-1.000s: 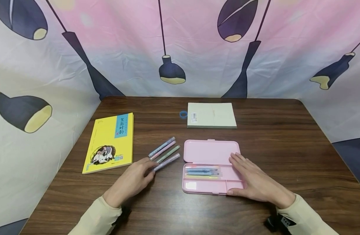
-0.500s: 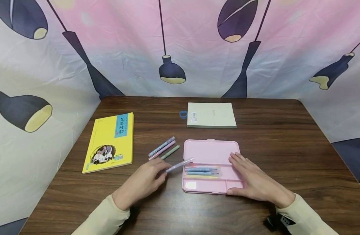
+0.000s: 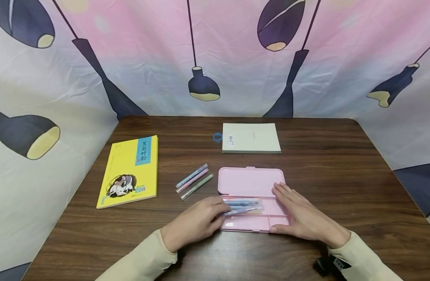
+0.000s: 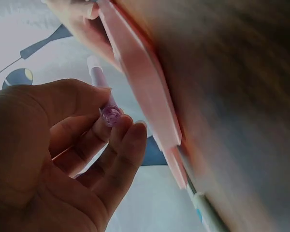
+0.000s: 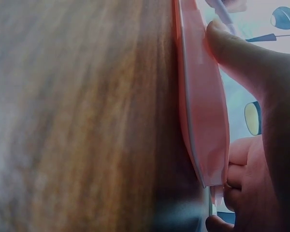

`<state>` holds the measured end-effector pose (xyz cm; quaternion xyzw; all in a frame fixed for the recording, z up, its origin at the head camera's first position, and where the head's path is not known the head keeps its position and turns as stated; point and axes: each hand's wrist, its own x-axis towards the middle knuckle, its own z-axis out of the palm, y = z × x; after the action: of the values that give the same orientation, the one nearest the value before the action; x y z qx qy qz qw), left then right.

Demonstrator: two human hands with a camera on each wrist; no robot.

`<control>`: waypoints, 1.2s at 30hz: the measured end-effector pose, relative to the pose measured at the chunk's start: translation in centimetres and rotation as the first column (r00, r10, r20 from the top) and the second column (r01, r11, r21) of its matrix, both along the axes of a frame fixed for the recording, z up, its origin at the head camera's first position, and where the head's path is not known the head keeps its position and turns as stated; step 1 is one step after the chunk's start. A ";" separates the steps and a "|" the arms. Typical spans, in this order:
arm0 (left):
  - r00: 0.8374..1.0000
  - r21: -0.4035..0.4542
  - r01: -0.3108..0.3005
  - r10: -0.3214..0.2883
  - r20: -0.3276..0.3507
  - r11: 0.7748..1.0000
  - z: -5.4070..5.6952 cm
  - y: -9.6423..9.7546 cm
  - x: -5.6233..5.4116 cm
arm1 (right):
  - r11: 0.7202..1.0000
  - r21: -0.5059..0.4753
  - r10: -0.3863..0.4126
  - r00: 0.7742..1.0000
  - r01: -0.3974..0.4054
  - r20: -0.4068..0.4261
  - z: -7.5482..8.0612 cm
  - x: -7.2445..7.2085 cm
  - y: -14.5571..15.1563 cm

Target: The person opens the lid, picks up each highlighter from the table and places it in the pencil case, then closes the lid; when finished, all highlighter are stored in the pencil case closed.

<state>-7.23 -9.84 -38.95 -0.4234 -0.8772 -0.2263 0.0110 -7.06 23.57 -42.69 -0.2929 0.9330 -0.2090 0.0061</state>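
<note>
The pink pencil case [image 3: 250, 181] lies open on the table, its lid folded back. Between thumb and fingertips, my left hand [image 3: 197, 220] pinches a lavender marker pen [image 4: 101, 84] above the left part of the lower tray. Several pens [image 3: 240, 202] lie in the tray's upper compartment, partly overlapped by the held pen in the head view. My right hand [image 3: 302, 218] rests against the case's right side, fingers extended and thumb at the near corner. In the right wrist view, that thumb touches the rim of the case [image 5: 203, 106].
Three more pens, blue [image 3: 191, 175], pink [image 3: 192, 180] and green [image 3: 197, 187], lie left of the case. A yellow book [image 3: 130, 168] is at the left. Toward the back are a pale green notebook [image 3: 251, 137] and a blue ring [image 3: 217, 137].
My left hand has picked up the lavender marker pen from beside the other loose pens and carried it right, over the case tray. My right hand has stayed on the case.
</note>
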 end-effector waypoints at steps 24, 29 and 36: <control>0.995 -0.128 0.067 -0.076 -0.070 0.989 -0.6 1.4 0.4 | 1.000 0.001 -0.007 1.000 0.007 0.013 0.1 0.1 -0.1; 0.996 -0.127 0.064 -0.072 -0.061 0.990 -0.6 1.5 0.3 | 1.000 -0.001 -0.010 1.000 0.010 0.012 0.1 0.1 -0.1; 0.991 -0.130 0.063 -0.077 -0.107 0.990 -0.8 1.7 0.1 | 1.000 0.006 -0.025 0.999 0.025 0.034 0.0 0.0 -0.1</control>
<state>-7.10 -8.13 -39.72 -0.4656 -0.8724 -0.1464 0.0251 -7.03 23.47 -42.67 -0.2774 0.9370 -0.2112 0.0203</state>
